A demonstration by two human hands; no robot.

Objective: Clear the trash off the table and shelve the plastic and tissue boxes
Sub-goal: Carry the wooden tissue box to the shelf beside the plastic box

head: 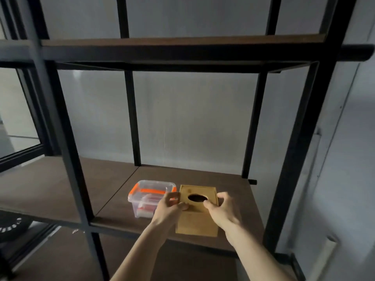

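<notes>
A wooden tissue box [195, 222] with an oval hole in its top stands on the brown shelf board [233, 189], right of centre. My left hand [169, 207] grips its left top edge and my right hand [222, 207] grips its right top edge, thumbs on the lid. Directly to its left on the same board sits a clear plastic box [148, 196] with orange clips and red contents, partly hidden behind my left hand.
The shelf unit has black metal posts [71, 159] and a second brown board [162, 42] above. A grey wall stands behind it. A lower board [182, 260] shows under my forearms. A window frame is at the far left.
</notes>
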